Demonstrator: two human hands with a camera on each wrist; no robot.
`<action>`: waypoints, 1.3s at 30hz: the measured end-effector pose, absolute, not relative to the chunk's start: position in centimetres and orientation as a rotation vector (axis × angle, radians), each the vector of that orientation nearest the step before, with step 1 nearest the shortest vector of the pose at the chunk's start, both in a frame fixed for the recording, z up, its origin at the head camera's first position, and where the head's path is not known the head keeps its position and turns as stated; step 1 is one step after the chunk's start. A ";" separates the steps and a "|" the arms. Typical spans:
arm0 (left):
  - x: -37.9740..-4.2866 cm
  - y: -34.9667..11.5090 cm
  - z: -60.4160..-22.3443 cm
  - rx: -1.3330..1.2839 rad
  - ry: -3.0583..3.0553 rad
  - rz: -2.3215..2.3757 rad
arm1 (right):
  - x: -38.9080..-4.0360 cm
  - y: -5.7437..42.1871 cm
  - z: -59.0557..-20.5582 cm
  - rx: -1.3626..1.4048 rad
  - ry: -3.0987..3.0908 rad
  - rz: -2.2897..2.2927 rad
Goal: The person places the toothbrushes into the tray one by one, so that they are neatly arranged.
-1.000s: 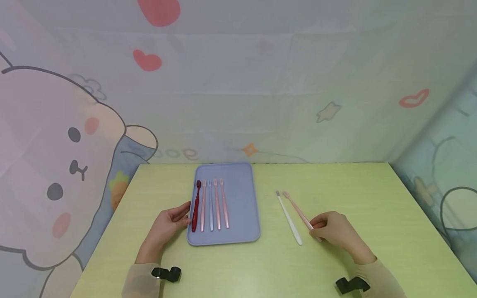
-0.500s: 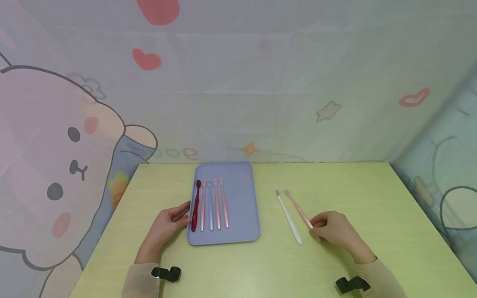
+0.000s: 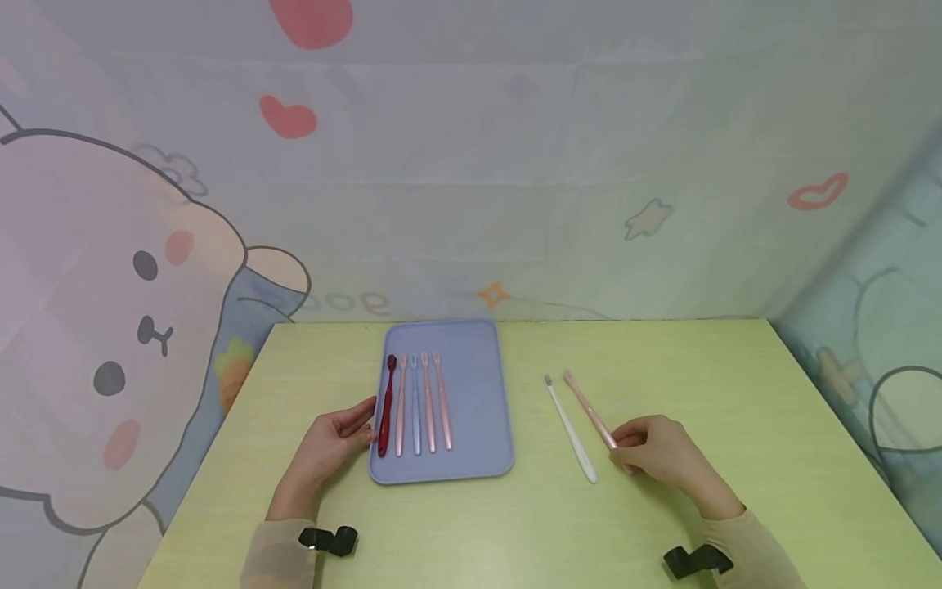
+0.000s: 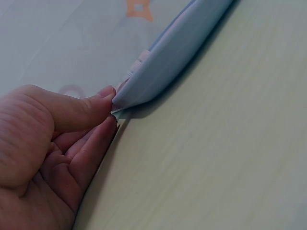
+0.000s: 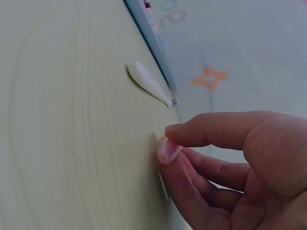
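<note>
At the left edge of the blue tray point(image 3: 478, 393), my left hand point(image 3: 333, 442) pinches the rim between thumb and fingers; the left wrist view shows the thumb point(image 4: 91, 108) on the tray's edge. Several toothbrushes lie side by side on the tray: a dark red one point(image 3: 386, 413) at the far left, then pink ones point(image 3: 443, 409) and a light blue one point(image 3: 416, 413). To the right, my right hand point(image 3: 658, 450) pinches a pink toothbrush point(image 3: 592, 415) by its handle end, its head pointing away. A white toothbrush point(image 3: 572, 433) lies on the table just left of it.
The pale yellow-green table point(image 3: 471, 532) ends at a printed cloth backdrop point(image 3: 456, 164) behind the tray. Black wrist cameras point(image 3: 329, 541) sit on both sleeves.
The pink toothbrush in my right hand has swung slightly, its head shifting up in the view and away from the white one. The left hand and tray stay put.
</note>
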State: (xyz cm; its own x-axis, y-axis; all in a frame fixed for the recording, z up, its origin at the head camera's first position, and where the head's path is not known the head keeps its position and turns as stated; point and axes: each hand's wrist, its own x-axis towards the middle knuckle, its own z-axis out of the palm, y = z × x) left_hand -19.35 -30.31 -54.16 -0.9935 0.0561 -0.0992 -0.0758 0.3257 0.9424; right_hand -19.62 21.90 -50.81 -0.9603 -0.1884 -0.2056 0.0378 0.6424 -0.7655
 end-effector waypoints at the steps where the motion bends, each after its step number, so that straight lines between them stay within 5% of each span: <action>1: -19.3 -30.3 -54.2 -0.018 2.459 1.766 | -19.6 21.8 -50.8 -0.116 2.588 -1.235; 39: -19.3 -30.2 -54.2 -0.013 2.451 1.793 | -19.7 15.9 -50.7 -0.284 2.327 -1.594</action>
